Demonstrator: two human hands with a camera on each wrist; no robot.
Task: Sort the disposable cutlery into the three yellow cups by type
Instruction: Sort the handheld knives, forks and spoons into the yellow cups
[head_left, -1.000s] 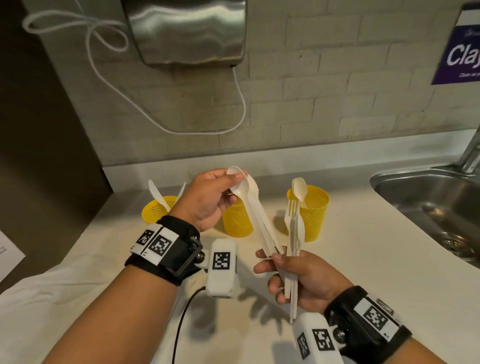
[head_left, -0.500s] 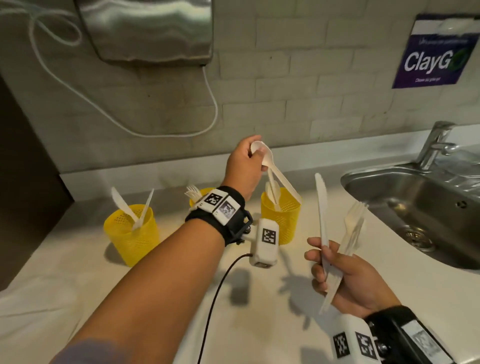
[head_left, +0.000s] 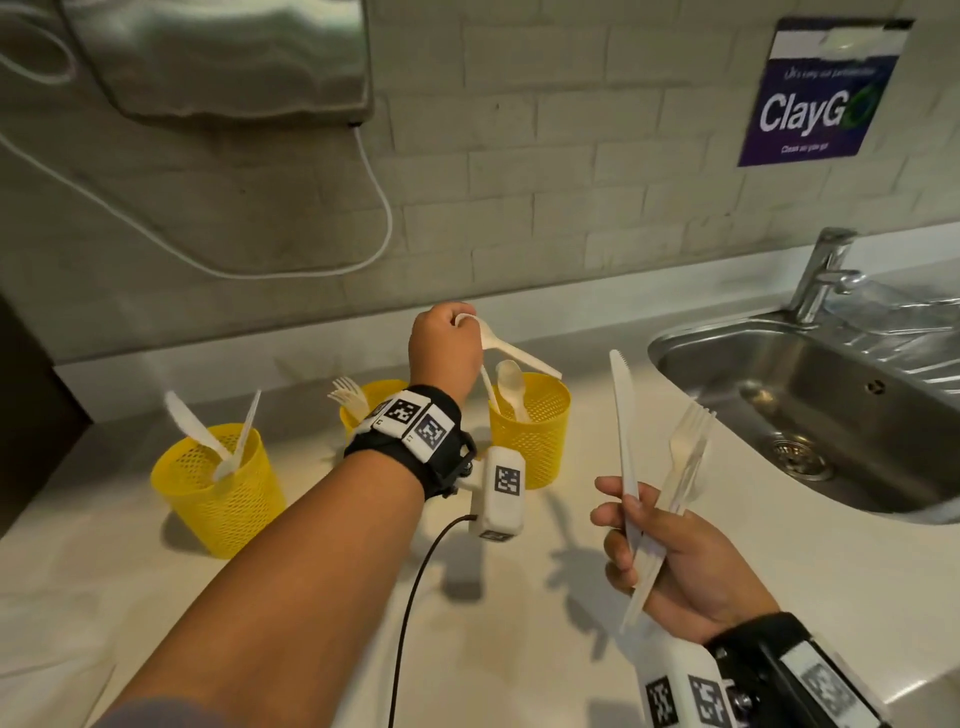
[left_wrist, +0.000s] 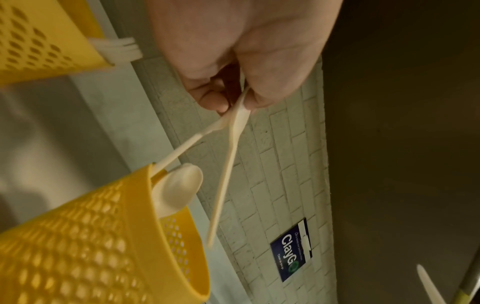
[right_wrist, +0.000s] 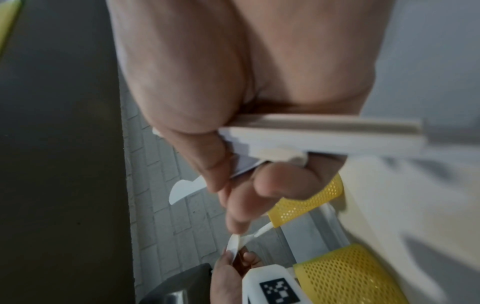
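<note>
**A:** Two spoons (head_left: 511, 353) pinched by their bowls in the left hand (head_left: 447, 348), right over the right-hand yellow cup (head_left: 535, 436). One handle is already poking down inside the rim, the other splays out over the far edge. There's already a spoon (head_left: 511, 387) standing in that cup, so it looks like the spoon cup. I'd say we're mid-drop on the spoon step.

**B:** Agreed. In the left wrist view the thumb and fingertips (left_wrist: 207, 98) are curled tight on the bowl ends, nothing loosened yet. What's the other hand got?

**A:** The right hand (head_left: 675, 561) hangs out front near the sink (head_left: 779, 353), fingers wrapped round a small bundle of handles: one knife (head_left: 623, 431) sticking up and what looks like a couple of forks (head_left: 685, 452) stacked together. Can't count the forks for sure, they overlap.

**B:** So the rest is sorted how?

**A:** The left cup (head_left: 223, 488) has knives (head_left: 208, 441) leaning in it, the middle cup (head_left: 363, 410) is half hidden behind the wrist but fork tines (head_left: 345, 392) show above it. All three sit in a row on the counter (head_left: 519, 649) by the wall.

**B:** Next move then, my guess: swing that stray handle in over the mouth before letting go, otherwise it tips out over the rim. Those mesh cups look light, so a gentle drop beats a shove. After that the knife goes left and the forks go middle.

**A:** Yep, and the left hand has to do the picking since the right is just the holder.
</note>
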